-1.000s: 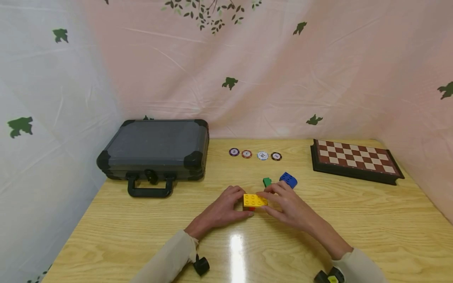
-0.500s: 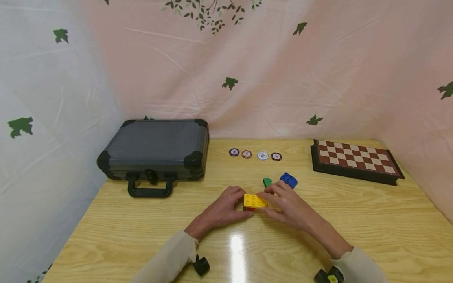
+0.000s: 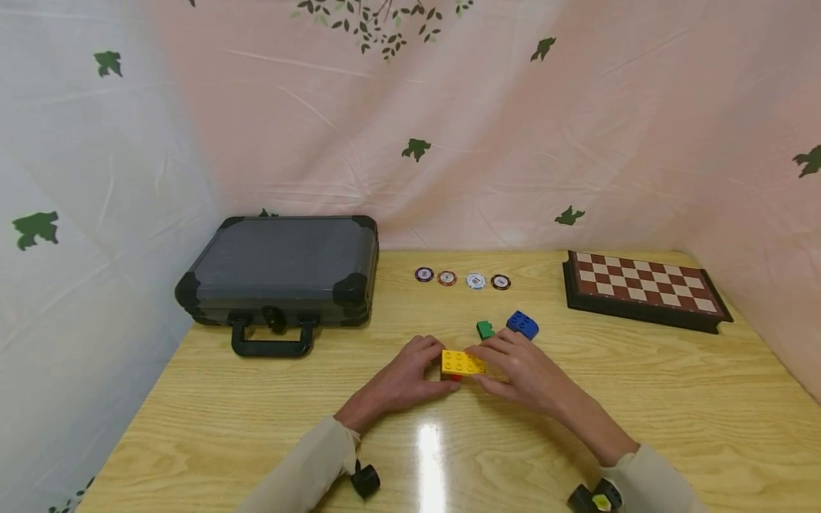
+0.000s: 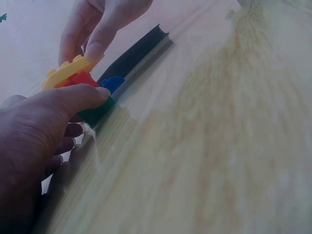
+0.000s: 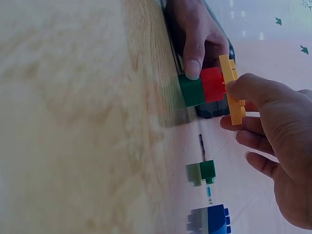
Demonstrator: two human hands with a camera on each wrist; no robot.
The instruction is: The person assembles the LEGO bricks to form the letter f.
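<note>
My left hand (image 3: 407,377) grips a small stack of toy building bricks at the table's middle: a dark green brick (image 5: 191,91) at the bottom with a red brick (image 5: 212,84) on it. Its thumb presses the green brick's side. A flat yellow brick (image 3: 457,362) lies across the top of the red one, slightly tilted in the right wrist view and reaching past it on the right. My right hand (image 3: 526,370) pinches the yellow brick's right end between thumb and fingers. Whether the yellow brick is fully seated cannot be told.
Just behind the hands lie a small green brick (image 3: 484,329) and a blue brick (image 3: 522,325). Farther back, several poker chips (image 3: 475,281) form a row. A grey case (image 3: 282,267) stands at the left, a checkered board (image 3: 644,285) at the back right.
</note>
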